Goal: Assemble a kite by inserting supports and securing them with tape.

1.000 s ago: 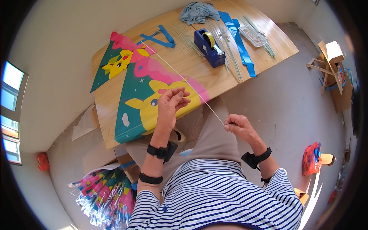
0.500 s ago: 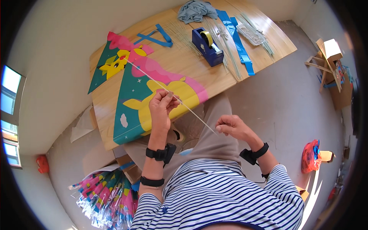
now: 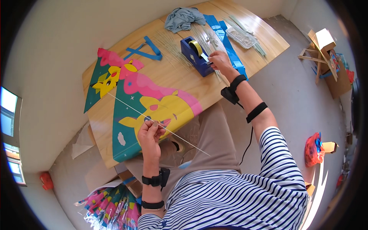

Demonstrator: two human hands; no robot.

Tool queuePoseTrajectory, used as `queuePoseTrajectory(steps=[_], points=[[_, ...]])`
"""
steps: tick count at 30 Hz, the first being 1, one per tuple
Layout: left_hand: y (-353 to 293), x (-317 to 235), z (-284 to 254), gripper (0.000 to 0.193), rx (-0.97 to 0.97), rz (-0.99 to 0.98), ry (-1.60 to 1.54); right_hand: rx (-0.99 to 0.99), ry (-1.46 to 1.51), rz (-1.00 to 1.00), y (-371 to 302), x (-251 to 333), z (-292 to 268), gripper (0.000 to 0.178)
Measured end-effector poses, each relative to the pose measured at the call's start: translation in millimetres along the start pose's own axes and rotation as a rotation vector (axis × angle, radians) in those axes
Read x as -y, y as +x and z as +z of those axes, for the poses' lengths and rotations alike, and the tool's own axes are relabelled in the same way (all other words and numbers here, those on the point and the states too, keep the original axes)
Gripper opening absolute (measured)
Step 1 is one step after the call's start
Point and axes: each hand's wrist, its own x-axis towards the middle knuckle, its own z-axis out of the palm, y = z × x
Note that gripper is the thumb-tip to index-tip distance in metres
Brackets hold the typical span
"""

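Across the tabletop (image 3: 163, 71) lies a colourful printed sheet (image 3: 159, 105); there's the blue tape dispenser (image 3: 199, 66), right hand (image 3: 222, 63) at its front end, grip unclear; left hand (image 3: 151, 135) pinches a slim white rod (image 3: 178, 137), slanting over sheet and lap.

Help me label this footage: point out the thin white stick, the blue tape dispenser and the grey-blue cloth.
Thin white stick (image 3: 184, 140): head view, on its lower-right stretch.
Blue tape dispenser (image 3: 196, 63): head view, on the side of its body.
Grey-blue cloth (image 3: 184, 19): head view, middle of the crumpled heap.
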Motion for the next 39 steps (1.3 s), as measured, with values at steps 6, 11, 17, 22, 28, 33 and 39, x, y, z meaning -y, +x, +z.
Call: queuePoseTrajectory(steps=[6, 11, 17, 22, 28, 33, 39], points=[[-2.3, 2.1, -1.9, 0.006, 0.003, -0.001, 0.015, 0.039, -0.061, 0.015, 4.6, 12.0, 4.9, 0.025], [-2.3, 4.1, 15.3, 0.005, 0.035, -0.017, 0.034, 0.021, 0.013, 0.028, 16.8, 0.3, -1.4, 0.026], [-6.2, 9.3, 40.3, 0.005, 0.092, -0.044, 0.032, 0.072, 0.343, -0.012, -42.4, -3.3, -22.4, 0.021], [-4.5, 35.5, 78.2, 0.006, 0.204, -0.123, 0.036, 0.277, 0.382, 0.081, -186.1, -41.3, -93.7, 0.014], [6.0, 94.7, 134.9, 0.006, 0.361, -0.290, 0.107, 0.130, 0.470, 0.405, -418.5, -84.7, -172.1, 0.008], [2.8, 127.0, 183.4, 0.005, 0.470, -0.346, 0.124, 0.012, 0.487, 0.362, -443.5, -108.4, -169.3, 0.007], [16.7, 143.8, 177.9, 0.003, 0.472, -0.352, 0.134, 0.028, 0.449, 0.411, -433.4, -127.6, -169.9, 0.009]])
